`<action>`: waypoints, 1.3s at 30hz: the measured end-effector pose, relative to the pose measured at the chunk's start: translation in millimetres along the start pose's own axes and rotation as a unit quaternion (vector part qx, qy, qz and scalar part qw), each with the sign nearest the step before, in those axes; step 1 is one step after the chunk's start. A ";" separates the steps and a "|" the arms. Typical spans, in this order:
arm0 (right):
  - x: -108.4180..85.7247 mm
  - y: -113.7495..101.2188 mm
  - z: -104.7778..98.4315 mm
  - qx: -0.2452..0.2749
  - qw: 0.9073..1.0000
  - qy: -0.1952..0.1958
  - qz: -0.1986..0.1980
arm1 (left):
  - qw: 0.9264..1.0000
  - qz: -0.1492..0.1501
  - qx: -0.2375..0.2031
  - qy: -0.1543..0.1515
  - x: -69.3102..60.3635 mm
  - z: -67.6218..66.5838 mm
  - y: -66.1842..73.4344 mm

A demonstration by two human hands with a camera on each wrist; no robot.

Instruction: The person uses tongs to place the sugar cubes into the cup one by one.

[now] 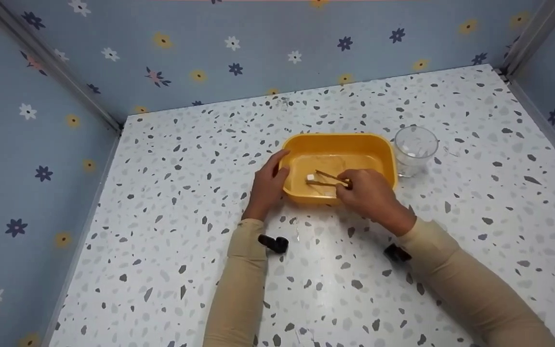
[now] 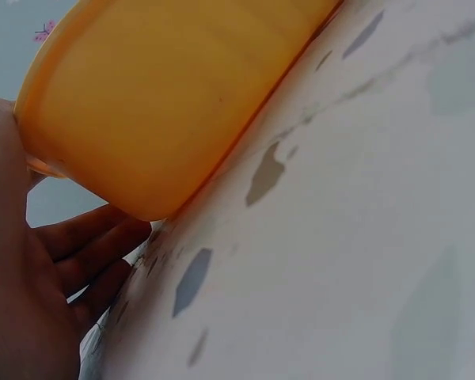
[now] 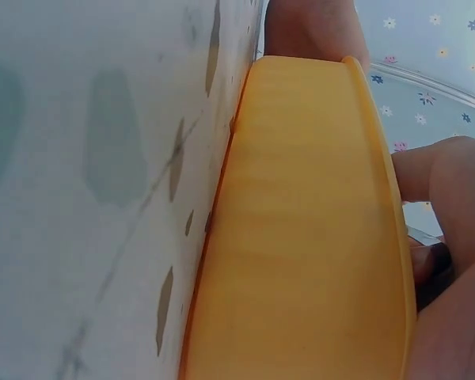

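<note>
A yellow plastic tub (image 1: 337,140) stands on the table. My left hand (image 1: 267,185) holds its left end, the thumb at the rim; in the left wrist view the other fingers reach along the outer wall. Over the tub's right part, my right hand (image 1: 366,193) grips brown tweezers (image 1: 325,183), their tips spread apart and pointing left. A small white cube (image 1: 310,177) is by the tips, inside the tub; whether they touch it I cannot tell. In the right wrist view, the tub's wall hides the cube and the tweezers' tips.
Close to the tub's right end stands a clear drinking glass (image 1: 416,144), with something small and white inside. The speckled table (image 1: 186,193) meets flower-patterned panels (image 1: 258,48) at the back and sides. Black wrist mounts (image 1: 273,244) sit on both sleeves.
</note>
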State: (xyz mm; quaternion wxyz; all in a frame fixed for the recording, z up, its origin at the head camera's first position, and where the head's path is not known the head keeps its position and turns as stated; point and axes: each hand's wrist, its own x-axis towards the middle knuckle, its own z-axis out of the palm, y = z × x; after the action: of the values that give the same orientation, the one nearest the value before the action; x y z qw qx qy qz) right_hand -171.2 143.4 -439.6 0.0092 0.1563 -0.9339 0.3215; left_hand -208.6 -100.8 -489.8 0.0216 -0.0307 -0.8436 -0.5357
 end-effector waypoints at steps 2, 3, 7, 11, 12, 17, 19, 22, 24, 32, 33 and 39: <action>-0.2 -0.5 0.2 -0.005 1.000 0.007 -0.009 | 1.000 0.002 0.000 -0.001 0.2 -0.3 0.2; -0.4 -0.6 0.4 -0.009 1.000 0.010 -0.014 | 1.000 0.004 0.001 -0.002 0.4 -0.3 0.0; -0.8 -0.9 1.5 -0.026 0.999 0.017 -0.029 | 1.000 0.008 0.000 -0.002 0.5 -0.5 -1.7; -0.9 -1.3 1.9 -0.034 0.999 0.018 -0.034 | 1.000 0.012 -0.003 0.001 0.6 -0.5 -3.4; -1.0 -1.4 1.8 -0.036 0.999 0.019 -0.035 | 1.000 0.012 -0.003 0.002 0.4 -0.5 -3.6; -1.7 -2.0 1.8 -0.037 0.998 0.026 -0.045 | 1.000 0.013 -0.004 0.002 0.3 -0.4 -3.4; -2.0 -1.8 2.4 -0.039 0.997 0.031 -0.051 | 1.000 0.011 -0.005 0.002 0.2 -0.2 -3.1; -2.3 -1.4 3.2 -0.048 0.996 0.040 -0.058 | 1.000 0.011 -0.004 0.004 0.4 0.2 -2.9; -2.8 -1.3 3.4 -0.054 0.996 0.045 -0.060 | 1.000 0.011 -0.002 0.006 0.8 0.4 -2.5; -4.5 -0.4 0.9 -0.069 0.993 0.061 -0.074 | 1.000 0.007 -0.002 0.000 0.8 -0.1 -1.5; -4.7 -0.3 0.3 -0.070 0.993 0.062 -0.076 | 1.000 0.007 -0.003 0.000 1.0 -0.3 -2.0; -6.1 2.2 -3.2 -0.074 0.992 0.063 -0.081 | 1.000 0.011 -0.008 0.001 0.8 -0.7 -3.2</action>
State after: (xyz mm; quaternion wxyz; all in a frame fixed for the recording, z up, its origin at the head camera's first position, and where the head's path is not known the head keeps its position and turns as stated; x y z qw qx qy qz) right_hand -166.3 148.7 -439.1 0.1057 0.2096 -0.9370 0.2587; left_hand -209.6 -102.8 -492.4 0.0281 -0.0398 -0.8386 -0.5426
